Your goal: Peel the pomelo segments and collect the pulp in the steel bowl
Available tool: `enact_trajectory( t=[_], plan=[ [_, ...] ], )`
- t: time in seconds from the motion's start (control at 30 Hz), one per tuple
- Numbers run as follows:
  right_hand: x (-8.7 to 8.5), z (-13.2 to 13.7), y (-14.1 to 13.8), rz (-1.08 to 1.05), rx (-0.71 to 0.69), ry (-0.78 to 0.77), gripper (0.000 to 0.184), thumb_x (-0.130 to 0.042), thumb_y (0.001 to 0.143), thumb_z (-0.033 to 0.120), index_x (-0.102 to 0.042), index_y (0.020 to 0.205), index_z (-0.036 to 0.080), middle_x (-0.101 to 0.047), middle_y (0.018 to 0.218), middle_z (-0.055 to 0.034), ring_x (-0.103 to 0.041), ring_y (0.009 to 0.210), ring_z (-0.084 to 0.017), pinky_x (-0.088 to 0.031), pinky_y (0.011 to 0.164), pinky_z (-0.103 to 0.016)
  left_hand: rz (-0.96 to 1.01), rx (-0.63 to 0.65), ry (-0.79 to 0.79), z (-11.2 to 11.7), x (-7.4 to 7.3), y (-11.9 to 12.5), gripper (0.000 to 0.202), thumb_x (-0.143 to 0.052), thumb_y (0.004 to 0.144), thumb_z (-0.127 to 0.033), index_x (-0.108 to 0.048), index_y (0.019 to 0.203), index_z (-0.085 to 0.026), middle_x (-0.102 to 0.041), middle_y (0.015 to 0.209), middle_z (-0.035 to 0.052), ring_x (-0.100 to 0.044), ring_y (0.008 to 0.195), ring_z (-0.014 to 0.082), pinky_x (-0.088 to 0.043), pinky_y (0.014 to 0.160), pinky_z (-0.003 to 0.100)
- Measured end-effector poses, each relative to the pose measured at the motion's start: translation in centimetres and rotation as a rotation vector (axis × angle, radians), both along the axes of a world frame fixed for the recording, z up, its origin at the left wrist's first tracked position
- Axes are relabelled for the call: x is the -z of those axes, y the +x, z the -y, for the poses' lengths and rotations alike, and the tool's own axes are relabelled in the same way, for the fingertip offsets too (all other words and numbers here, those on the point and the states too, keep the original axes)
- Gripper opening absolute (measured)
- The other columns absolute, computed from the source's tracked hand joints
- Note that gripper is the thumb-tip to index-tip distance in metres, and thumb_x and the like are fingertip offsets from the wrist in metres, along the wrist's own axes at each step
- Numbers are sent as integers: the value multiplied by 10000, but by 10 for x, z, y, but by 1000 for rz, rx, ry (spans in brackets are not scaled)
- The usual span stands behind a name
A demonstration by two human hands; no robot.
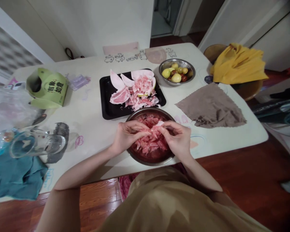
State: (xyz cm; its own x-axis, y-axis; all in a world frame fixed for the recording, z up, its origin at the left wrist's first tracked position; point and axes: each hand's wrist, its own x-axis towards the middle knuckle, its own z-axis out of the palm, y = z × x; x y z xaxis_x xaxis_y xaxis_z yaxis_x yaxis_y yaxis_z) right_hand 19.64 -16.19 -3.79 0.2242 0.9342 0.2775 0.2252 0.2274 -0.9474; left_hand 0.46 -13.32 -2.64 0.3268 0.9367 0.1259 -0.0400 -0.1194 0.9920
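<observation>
Between my two hands is a piece of pink pomelo flesh (156,130), with a bit of pale membrane at its upper right. My left hand (129,135) pinches it from the left, and my right hand (176,137) grips it from the right. Both are held over a round metal bowl (151,162) full of loose red-pink pomelo pulp (151,146). Just behind the bowl, a black tray (107,108) carries thick pale pomelo peel (117,80) and a heap of torn membranes (143,88).
A smaller metal bowl (177,83) holds green and brown jujube-like fruit. To the right lie a grey-brown cloth (212,106) and a yellow cloth (239,64) over a stool. At left are a green box (54,88), a glass pitcher (38,141), plastic bags (9,106) and a teal cloth (19,175).
</observation>
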Motion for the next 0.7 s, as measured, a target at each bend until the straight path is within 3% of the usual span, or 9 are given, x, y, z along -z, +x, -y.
enact_trajectory(
  t=[0.27, 0.37, 0.47, 0.57, 0.7],
  plan=[
    [-2, -5, 12, -2, 100, 8, 93, -777, 805, 281, -756, 763, 201, -770, 745, -5, -712, 654, -147, -595, 646, -250, -96, 3, 62, -4, 3, -6, 220, -887, 756, -298, -774, 879, -155, -816, 852, 71, -798, 787, 182, -658, 741, 219],
    [-2, -5, 11, 6, 79, 1, 104, -779, 813, 302, -768, 786, 202, -783, 763, -14, -717, 652, -150, -598, 644, -254, -225, 91, 72, -3, 8, -5, 237, -844, 805, -332, -772, 948, -157, -814, 939, 83, -796, 841, 195, -669, 760, 251],
    [0, -4, 9, 10, 63, -10, 102, -782, 813, 303, -770, 797, 202, -792, 779, -19, -724, 657, -153, -598, 653, -259, -326, 148, 120, -1, 8, -4, 257, -800, 849, -355, -767, 1037, -182, -800, 1051, 74, -786, 906, 191, -669, 868, 309],
    [0, -2, 6, 27, 41, -10, 87, -778, 823, 291, -768, 805, 207, -794, 794, -17, -735, 692, -159, -601, 695, -269, -311, 135, 144, -1, 8, -4, 343, -825, 821, -359, -737, 1107, -191, -779, 1124, 72, -776, 944, 186, -660, 919, 328],
    [-4, 2, 0, 88, -14, 29, 56, -759, 845, 266, -767, 813, 220, -789, 789, -4, -735, 706, -159, -601, 736, -289, -209, 71, 121, 0, 12, -3, 386, -842, 806, -338, -702, 1137, -195, -772, 1098, 70, -769, 988, 181, -659, 863, 268]
  ],
)
